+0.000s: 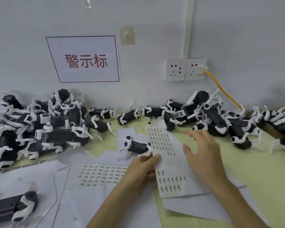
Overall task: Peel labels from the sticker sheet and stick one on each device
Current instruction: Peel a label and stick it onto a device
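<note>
Left hand (143, 168) pinches the left edge of a long sticker sheet (171, 171), with the thumb pressed on top and the fingers curled underneath. Right hand (202, 150) hovers over the sheet's right side, fingers spread and relaxed, holding nothing; blur hides whether they touch the paper. Beneath both lies the pale green table (270, 170), strewn with white backing papers (82, 203). Along the wall, a big pile of black-and-white devices (39, 125) sits to the left and another pile (212, 116) to the right. A second sticker sheet (102, 175) lies flat just left of the left hand. One single device (136, 146) rests just beyond the left hand's knuckles, beside the held sheet's upper left edge.
</note>
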The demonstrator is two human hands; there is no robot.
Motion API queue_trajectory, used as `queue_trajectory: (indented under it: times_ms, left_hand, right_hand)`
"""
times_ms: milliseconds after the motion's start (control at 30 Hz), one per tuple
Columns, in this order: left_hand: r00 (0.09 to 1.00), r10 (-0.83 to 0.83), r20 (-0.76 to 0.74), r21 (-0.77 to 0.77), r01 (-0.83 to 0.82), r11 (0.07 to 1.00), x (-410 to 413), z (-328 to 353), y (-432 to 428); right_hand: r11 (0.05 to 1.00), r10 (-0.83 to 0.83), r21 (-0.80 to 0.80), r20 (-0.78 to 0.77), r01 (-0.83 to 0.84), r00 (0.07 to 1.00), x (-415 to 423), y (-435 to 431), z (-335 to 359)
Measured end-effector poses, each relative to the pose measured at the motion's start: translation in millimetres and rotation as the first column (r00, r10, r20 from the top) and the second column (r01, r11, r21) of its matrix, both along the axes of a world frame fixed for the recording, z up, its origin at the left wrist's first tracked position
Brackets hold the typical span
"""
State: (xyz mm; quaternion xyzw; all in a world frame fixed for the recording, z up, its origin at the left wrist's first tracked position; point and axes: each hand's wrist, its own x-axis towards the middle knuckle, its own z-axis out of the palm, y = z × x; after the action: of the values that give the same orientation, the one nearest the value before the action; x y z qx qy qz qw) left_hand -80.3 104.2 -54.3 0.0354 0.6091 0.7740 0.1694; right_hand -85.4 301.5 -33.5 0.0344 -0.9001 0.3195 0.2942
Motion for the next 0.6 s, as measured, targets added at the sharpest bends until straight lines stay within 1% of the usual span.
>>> queue_trajectory:
  times_ms: [33,67,133,200,300,367,433,533,600]
  left_hand:
    - [1.000,0.000,-0.016,-0.002,0.000,1.000,0.4,-0.3,-0.2]
    - [1.000,0.000,-0.028,0.004,0.000,1.000,0.8,-0.4,-0.5]
    - [0.998,-0.007,-0.061,0.023,0.008,1.000,1.3,-0.3,-1.5]
    - [0.996,-0.011,-0.087,0.047,0.015,0.999,1.3,1.0,-2.8]
    - [0.998,0.058,-0.040,0.123,-0.053,0.991,-0.6,1.3,-4.5]
    - [0.994,0.105,-0.019,0.174,-0.100,0.980,-1.7,1.0,-5.3]
    - [0.988,0.156,-0.010,0.203,-0.151,0.967,-2.3,1.1,-5.4]
    - [0.976,0.213,0.041,0.326,-0.214,0.921,-3.9,1.8,-6.3]
    - [0.966,0.245,0.086,0.381,-0.259,0.888,-5.4,1.4,-7.1]
  right_hand:
    - [0.996,0.092,0.005,-0.003,-0.092,0.996,2.4,-3.5,1.5]
    - [0.979,0.204,-0.010,0.031,-0.204,0.978,5.2,-8.3,3.1]
    - [0.918,0.396,-0.040,0.132,-0.394,0.909,9.7,-18.6,3.0]
    - [0.880,0.470,-0.029,0.192,-0.474,0.862,12.4,-24.8,0.5]
    - [0.874,0.473,-0.006,0.239,-0.486,0.848,12.3,-24.0,-1.4]
    - [0.887,0.452,-0.013,0.237,-0.462,0.860,11.9,-25.1,-2.8]
    - [0.904,0.422,-0.009,0.187,-0.428,0.887,11.8,-29.3,-6.1]
    - [0.932,0.360,-0.009,0.106,-0.361,0.927,13.4,-39.0,-12.5]
    - [0.937,0.350,-0.041,0.071,-0.348,0.934,13.4,-44.3,-17.4]
